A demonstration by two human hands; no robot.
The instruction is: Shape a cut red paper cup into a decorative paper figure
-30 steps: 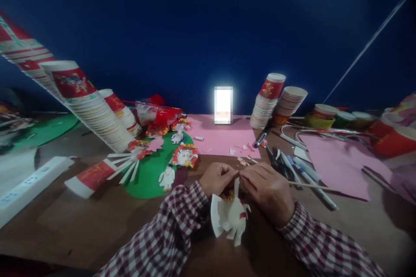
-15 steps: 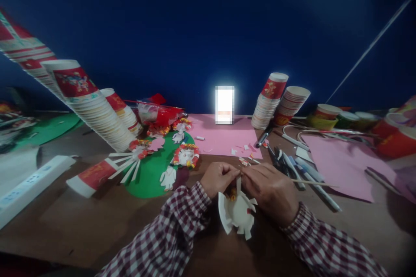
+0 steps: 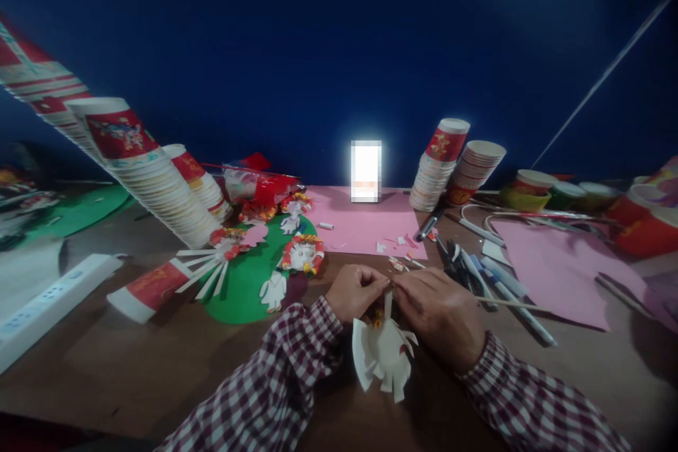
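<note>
A cut paper cup piece (image 3: 386,353) with a white base and fringed strips hangs just below my hands, with small curled yellow bits near its top. My left hand (image 3: 357,293) pinches the upper end of one of its strips between thumb and finger. Close beside it, my right hand (image 3: 439,311) is also closed at that strip's end, its fingertips nearly touching the left ones. A thin wooden stick (image 3: 511,303) sticks out to the right from behind my right hand. The exact fingertip contact is partly hidden.
Left are stacked paper cups (image 3: 153,176), a lying cup (image 3: 151,289), a power strip (image 3: 58,304) and green paper (image 3: 233,300) with decorated cutouts. Pink sheets (image 3: 365,222), a marker (image 3: 429,224), scissors (image 3: 455,261) and more cup stacks (image 3: 429,180) lie beyond and right.
The cup piece has swung slightly left and down, and its fringed edge has tilted. Both hands stay nearly in place, still pinching close together.
</note>
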